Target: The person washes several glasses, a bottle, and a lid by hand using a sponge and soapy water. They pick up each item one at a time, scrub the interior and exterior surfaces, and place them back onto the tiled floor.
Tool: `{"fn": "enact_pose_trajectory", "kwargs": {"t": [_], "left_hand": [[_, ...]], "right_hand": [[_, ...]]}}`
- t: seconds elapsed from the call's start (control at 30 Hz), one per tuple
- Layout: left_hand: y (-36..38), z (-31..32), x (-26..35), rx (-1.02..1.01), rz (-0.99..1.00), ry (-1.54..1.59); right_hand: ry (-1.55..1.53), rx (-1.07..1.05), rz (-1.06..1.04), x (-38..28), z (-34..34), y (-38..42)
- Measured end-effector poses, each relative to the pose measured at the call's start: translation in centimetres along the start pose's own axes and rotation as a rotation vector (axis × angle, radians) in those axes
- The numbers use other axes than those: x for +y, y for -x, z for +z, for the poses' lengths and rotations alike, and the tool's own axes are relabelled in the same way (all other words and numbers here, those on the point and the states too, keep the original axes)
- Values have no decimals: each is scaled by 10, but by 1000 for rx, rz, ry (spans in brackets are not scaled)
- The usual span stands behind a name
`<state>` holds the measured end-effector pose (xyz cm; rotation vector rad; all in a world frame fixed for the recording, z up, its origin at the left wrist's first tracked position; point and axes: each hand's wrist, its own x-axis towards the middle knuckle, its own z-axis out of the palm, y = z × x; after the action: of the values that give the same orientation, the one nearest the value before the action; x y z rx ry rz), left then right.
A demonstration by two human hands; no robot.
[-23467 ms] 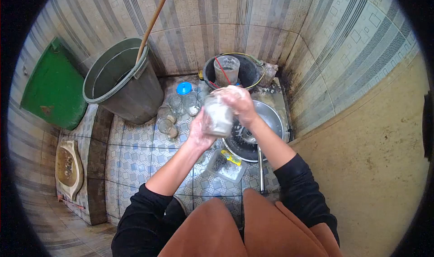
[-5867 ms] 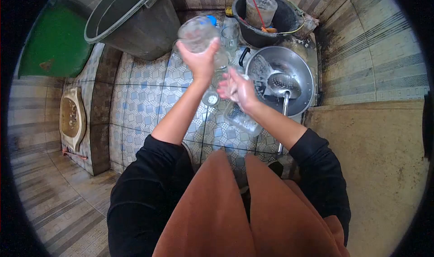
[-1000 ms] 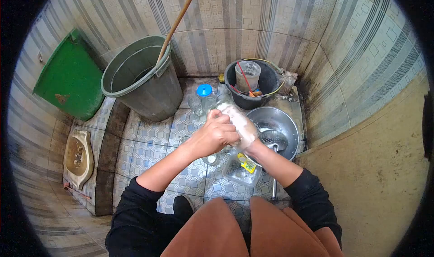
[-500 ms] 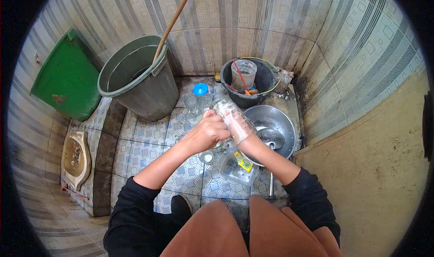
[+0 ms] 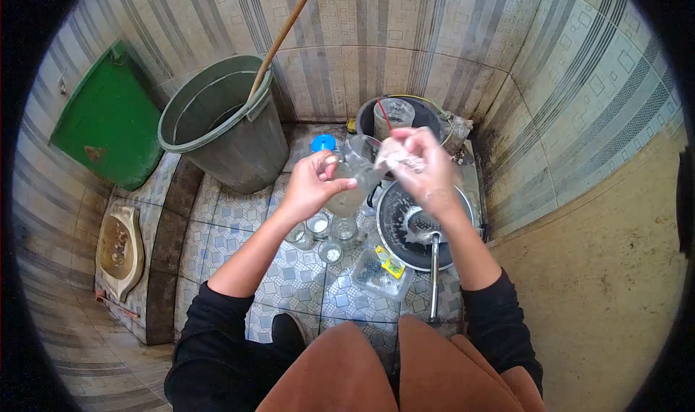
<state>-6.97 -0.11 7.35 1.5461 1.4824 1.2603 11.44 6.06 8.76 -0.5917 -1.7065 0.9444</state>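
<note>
My left hand (image 5: 313, 187) is closed round a clear jar (image 5: 346, 198), which hangs tilted above the floor. To its right is my right hand (image 5: 428, 167), slightly blurred, with fingers bent round a pale, soapy scrubbing pad (image 5: 400, 156) close to the jar's mouth. Below the jar, several clear glasses stand on the tiles, among them one glass (image 5: 331, 253) with white suds inside. A metal basin (image 5: 470, 203) lies under my right hand, and a metal skimmer (image 5: 434, 267) rests in it with its handle over the rim.
A clear plastic tub (image 5: 368, 284) holds a yellow sachet (image 5: 392, 263). Behind the basin stands a black bucket (image 5: 432, 119) with a plastic container (image 5: 394, 111) in it. At the left are a large grey bin (image 5: 246, 155) with a wooden pole, a green board (image 5: 108, 122) and a squat toilet (image 5: 136, 256).
My right hand has come out of the jar and moved up with the scrubbing pad. The jar has swung down and left in my left hand, uncovering the glasses and skimmer.
</note>
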Motion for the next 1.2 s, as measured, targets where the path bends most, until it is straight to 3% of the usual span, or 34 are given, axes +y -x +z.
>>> {"fn": "enact_pose_trajectory", "kwargs": {"t": [0.03,0.07,0.1,0.2,0.3,0.37,0.43,0.5,0.57,0.6,0.7,0.77,0.83,0.9,0.97,1.0,1.03,1.1,1.17,1.2], "left_hand": [[1,6,3,-1,2,1],[5,12,6,-1,7,39],[8,17,9,-1,12,76],[15,28,6,42,-57,47],[16,34,1,48,-134,135],[12,32,-6,78,-265,429],[11,30,-6,63,-283,529],[13,30,6,215,-529,688],[7,23,-6,255,-493,954],[4,20,-5,280,-499,983],[1,14,2,331,-482,902],[4,13,9,269,-431,745],[7,11,10,217,-469,845],[7,13,12,162,-498,941],[9,23,15,123,-672,1001],[8,23,-9,-5,-690,1027],[8,36,-31,-6,-690,1027],[7,63,-33,16,-846,1462],[18,65,-9,23,-863,1350],[21,63,1,33,-877,1234]], "right_hand": [[-113,-49,15,2,7,-1],[143,-168,75,-16,8,2],[105,-95,-18,-13,17,5],[191,-86,149,-7,25,-2],[399,-89,12,18,29,1],[283,104,-55,29,31,4],[223,160,38,32,43,12],[501,144,-326,16,55,17],[800,-33,-420,19,67,34],[800,-33,-418,20,70,42],[724,-66,-371,17,71,46],[532,49,-297,15,61,33],[-193,115,18,13,50,11],[-634,43,215,26,35,-10],[-861,56,347,25,29,-7],[-862,55,345,28,31,-5],[-824,67,349,33,35,-3],[-786,83,354,33,40,-2],[-615,124,370,28,41,-2],[-403,143,225,29,39,-4]]}}
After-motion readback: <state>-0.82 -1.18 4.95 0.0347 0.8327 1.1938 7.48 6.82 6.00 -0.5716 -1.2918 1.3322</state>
